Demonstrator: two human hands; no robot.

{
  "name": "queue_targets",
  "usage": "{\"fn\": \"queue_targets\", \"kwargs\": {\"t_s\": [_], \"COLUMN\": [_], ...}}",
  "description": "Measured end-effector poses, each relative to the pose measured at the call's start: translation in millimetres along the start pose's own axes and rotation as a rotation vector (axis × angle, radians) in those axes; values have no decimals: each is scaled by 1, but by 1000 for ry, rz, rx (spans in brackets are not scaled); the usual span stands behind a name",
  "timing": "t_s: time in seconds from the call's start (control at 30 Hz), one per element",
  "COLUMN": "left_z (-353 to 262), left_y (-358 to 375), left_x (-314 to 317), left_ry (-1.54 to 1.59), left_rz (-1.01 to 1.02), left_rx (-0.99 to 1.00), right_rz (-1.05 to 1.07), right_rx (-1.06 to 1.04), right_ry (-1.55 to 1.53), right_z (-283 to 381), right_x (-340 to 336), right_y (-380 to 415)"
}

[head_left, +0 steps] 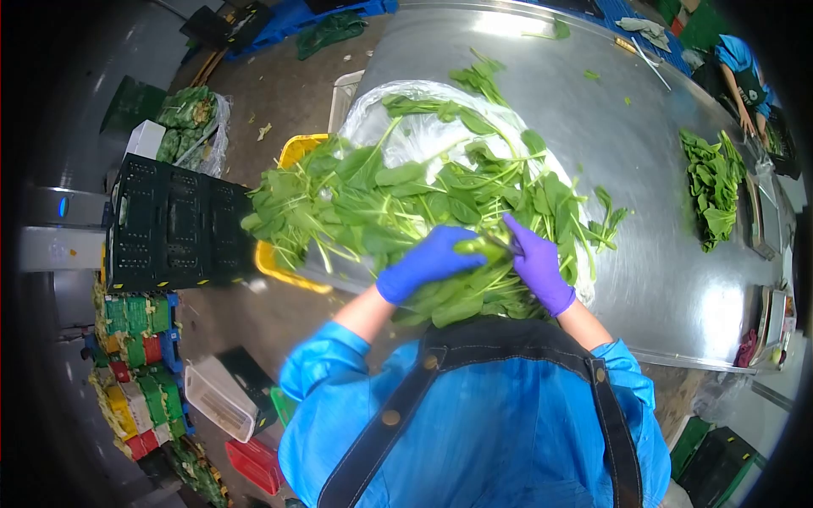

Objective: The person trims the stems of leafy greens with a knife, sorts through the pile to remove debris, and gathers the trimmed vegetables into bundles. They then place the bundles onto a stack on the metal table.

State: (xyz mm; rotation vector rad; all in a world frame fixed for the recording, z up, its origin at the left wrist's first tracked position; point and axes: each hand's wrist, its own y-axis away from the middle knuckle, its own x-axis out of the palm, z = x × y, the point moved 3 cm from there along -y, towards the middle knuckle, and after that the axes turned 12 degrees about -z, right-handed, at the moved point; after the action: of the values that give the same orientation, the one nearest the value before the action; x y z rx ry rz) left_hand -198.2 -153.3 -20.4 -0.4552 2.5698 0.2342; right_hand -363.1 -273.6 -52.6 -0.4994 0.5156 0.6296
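Observation:
My left hand, in a purple glove, is closed around leafy green stalks in front of my apron. Close beside it, my right hand, gloved the same way, grips what looks like a thin dark tool; its exact kind is too small and blurred to make out. The tool points toward the stalks in my left hand. Beneath and beyond both hands spreads a big loose heap of leafy greens, lying partly on a clear plastic bag at the table's left edge.
The steel table extends right, with another pile of greens near a co-worker's hands. A yellow crate sits under the heap's left side. Stacked dark crates and a white bin stand on the floor to the left.

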Motion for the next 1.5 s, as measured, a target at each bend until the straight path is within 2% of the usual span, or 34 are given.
{"fn": "queue_targets", "kwargs": {"t_s": [0.1,0.17,0.23,0.33,0.4,0.43,0.5,0.57,0.63,0.67,0.73,0.83,0.9,0.93,0.97,1.0,1.03,1.07,1.1,1.17,1.23,1.3,1.37,1.4,1.43,1.47,1.5], "left_z": [7,14,7,-2,-7,-10,-15,6,10,-1,-13,-12,2,3,3,-11,-18,-2,-3,-11,-15,-16,-11,-13,-15,-16,-10], "left_y": [2,3,4,1,-1,0,2,0,-2,-3,-10,-17,-22,-25,-25,-25,-25,-28,-29,-30,-37,-40,-47,-50,-50,-50,-52], "left_x": [-7,-8,-12,-17,-14,-17,-31,-37,-36,-34,-30,-23,-33,-40,-46,-54,-57,-50,-46,-37,-31,-30,-33,-44,-64,-76,-73], "left_ry": [110,55,1,76,-96,-97,208,201,203,183,165,43,-91,-106,-107,-70,-32,-59,-59,-118,-44,28,-8,-9,-104,-200,-202], "left_rz": [-37,-73,-98,-107,-38,-39,-140,-166,-187,-185,-171,-128,-393,-466,-464,-425,-385,-425,-423,-498,-437,-374,-280,-282,-372,-461,-463], "left_rx": [-67,-58,-50,-52,74,75,-31,-33,-47,-15,18,71,65,40,37,-12,-62,-25,-26,86,106,123,-105,-99,-127,-156,-151], "right_rz": [48,67,58,82,68,54,52,46,218,220,252,290,233,107,-19,-17,-25,-34,-35,-51,4,278,233,134,35,-12,-16], "right_rx": [50,57,-20,25,15,4,-21,-49,383,390,342,320,312,305,297,300,422,543,545,386,391,503,525,578,630,554,550], "right_ry": [63,89,62,41,4,-34,84,202,-136,-135,-491,-366,-275,-210,-146,-147,-278,-409,-409,-382,-448,-603,-572,-504,-437,-434,-436], "right_z": [-23,-33,-28,-3,10,13,-32,-39,-11,2,28,33,22,9,1,6,12,16,18,24,32,39,41,36,28,13,15], "right_x": [4,8,7,2,4,5,12,11,-3,-5,-5,-6,-17,-25,-31,-34,-40,-42,-39,-35,-34,-25,-29,-39,-48,-51,-52], "right_y": [2,0,-6,-17,-23,-26,-24,-30,-31,-32,-36,-45,-56,-61,-63,-63,-64,-63,-62,-63,-65,-62,-65,-69,-72,-75,-76]}}
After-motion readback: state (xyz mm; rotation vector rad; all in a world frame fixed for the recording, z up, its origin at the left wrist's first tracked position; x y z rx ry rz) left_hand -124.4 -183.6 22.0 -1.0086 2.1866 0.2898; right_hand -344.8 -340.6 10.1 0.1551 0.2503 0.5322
